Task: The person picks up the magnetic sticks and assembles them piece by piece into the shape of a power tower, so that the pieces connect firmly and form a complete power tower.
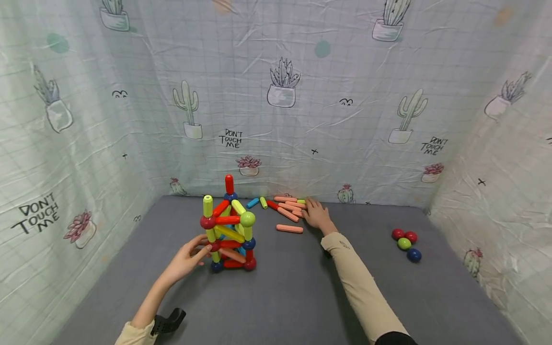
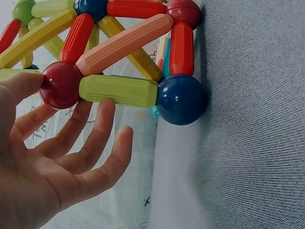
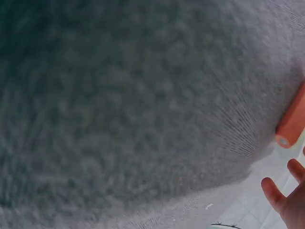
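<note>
A tower of magnetic sticks and balls (image 1: 227, 220) stands left of centre, with a red and a lime stick pointing up from its top. My left hand (image 1: 185, 261) holds its left side, thumb and a finger on either side of a dark red ball (image 2: 62, 85); the other fingertips lie near a lime stick (image 2: 119, 90). A blue ball (image 2: 182, 100) is at the base. At the back, my right hand (image 1: 318, 216) reaches over the right ends of several salmon sticks (image 1: 287, 214). In the right wrist view its visible fingers are extended beside a salmon stick (image 3: 291, 121); the thumb is out of frame.
A single salmon stick (image 1: 289, 229) lies in front of the pile. Blue (image 1: 252, 203), lime (image 1: 263, 202) and red (image 1: 272, 205) sticks are to its left. Several loose balls (image 1: 404, 243) sit at the right. A cactus-printed curtain (image 1: 319, 120) encloses the grey table (image 1: 284, 297).
</note>
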### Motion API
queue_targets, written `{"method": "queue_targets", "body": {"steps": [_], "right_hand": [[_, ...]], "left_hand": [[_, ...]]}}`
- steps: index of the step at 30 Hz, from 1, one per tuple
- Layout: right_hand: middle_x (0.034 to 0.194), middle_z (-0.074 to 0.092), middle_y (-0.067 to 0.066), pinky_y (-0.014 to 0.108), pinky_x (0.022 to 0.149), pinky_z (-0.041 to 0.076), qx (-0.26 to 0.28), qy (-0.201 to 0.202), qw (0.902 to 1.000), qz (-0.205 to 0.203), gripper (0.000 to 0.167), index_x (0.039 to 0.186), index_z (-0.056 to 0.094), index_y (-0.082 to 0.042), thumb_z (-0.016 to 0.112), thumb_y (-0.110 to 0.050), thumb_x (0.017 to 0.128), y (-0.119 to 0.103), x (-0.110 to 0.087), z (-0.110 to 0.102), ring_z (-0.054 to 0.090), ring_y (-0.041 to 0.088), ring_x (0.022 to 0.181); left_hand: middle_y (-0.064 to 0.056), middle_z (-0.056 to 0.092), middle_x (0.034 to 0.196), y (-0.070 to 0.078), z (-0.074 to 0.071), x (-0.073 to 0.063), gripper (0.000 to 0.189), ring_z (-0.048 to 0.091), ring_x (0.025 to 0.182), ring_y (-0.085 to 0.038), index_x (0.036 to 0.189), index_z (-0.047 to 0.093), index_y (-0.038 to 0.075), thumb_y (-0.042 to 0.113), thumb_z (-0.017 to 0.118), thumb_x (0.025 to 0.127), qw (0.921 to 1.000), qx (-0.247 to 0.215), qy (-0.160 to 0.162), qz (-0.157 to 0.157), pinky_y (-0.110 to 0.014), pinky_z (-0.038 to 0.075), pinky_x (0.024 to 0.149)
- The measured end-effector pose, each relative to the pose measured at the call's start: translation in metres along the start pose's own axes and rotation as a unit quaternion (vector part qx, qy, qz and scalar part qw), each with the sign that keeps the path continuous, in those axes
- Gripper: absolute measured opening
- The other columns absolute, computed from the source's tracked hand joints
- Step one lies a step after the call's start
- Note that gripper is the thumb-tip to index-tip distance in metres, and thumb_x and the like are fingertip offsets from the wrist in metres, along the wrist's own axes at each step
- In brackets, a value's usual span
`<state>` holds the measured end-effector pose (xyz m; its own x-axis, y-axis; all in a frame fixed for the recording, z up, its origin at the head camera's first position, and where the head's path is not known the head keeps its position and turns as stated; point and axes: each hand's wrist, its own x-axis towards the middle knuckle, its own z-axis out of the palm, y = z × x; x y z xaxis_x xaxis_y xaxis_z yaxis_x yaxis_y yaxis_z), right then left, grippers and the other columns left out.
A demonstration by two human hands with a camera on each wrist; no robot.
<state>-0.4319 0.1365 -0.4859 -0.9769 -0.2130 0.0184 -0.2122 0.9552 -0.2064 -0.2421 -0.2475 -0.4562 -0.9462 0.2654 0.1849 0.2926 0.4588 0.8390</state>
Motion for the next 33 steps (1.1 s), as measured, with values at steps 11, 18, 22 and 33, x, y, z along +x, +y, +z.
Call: {"method": "queue_targets", "body": {"steps": [11, 18, 22, 33], "right_hand": [[0.148, 0.020, 0.011, 0.060, 0.103, 0.015, -0.010, -0.032, 0.9992, 0.023, 0.057, 0.144, 0.016, -0.014, 0.028, -0.042, 0.096, -0.006, 0.003, 0.005, 0.017, 0.033, 0.135], [0.142, 0.028, 0.014, 0.058, 0.101, 0.021, -0.061, -0.014, 0.9979, 0.015, 0.051, 0.140, 0.028, -0.013, 0.028, -0.040, 0.096, -0.004, 0.000, -0.003, 0.020, 0.035, 0.132], [0.139, 0.029, 0.017, 0.058, 0.100, 0.023, -0.076, -0.016, 0.9969, 0.016, 0.051, 0.137, 0.034, -0.010, 0.027, -0.040, 0.096, 0.000, -0.002, -0.006, 0.021, 0.036, 0.131], [0.129, 0.047, 0.012, 0.051, 0.095, 0.035, -0.149, 0.027, 0.9873, -0.050, 0.034, 0.124, 0.046, -0.009, 0.042, -0.025, 0.095, 0.014, 0.000, -0.006, 0.038, 0.031, 0.120]], "left_hand": [[-0.028, 0.047, 0.121, 0.001, 0.002, -0.003, 0.046, 0.060, 0.089, -0.037, 0.130, 0.036, 0.002, 0.025, 0.047, 0.093, 0.9996, -0.012, -0.007, -0.024, -0.039, 0.052, 0.062], [-0.029, 0.045, 0.123, 0.004, 0.001, -0.003, 0.047, 0.060, 0.089, -0.038, 0.131, 0.035, 0.002, 0.027, 0.046, 0.093, 0.9996, -0.008, -0.016, -0.022, -0.038, 0.051, 0.062], [-0.029, 0.046, 0.123, 0.004, 0.001, -0.003, 0.045, 0.060, 0.088, -0.038, 0.130, 0.037, 0.004, 0.027, 0.046, 0.093, 0.9997, -0.006, -0.020, -0.015, -0.039, 0.051, 0.062], [-0.028, 0.046, 0.123, 0.004, -0.002, -0.002, 0.046, 0.061, 0.085, -0.035, 0.131, 0.036, 0.004, 0.027, 0.046, 0.093, 0.9996, -0.003, -0.025, -0.015, -0.039, 0.051, 0.063]]}}
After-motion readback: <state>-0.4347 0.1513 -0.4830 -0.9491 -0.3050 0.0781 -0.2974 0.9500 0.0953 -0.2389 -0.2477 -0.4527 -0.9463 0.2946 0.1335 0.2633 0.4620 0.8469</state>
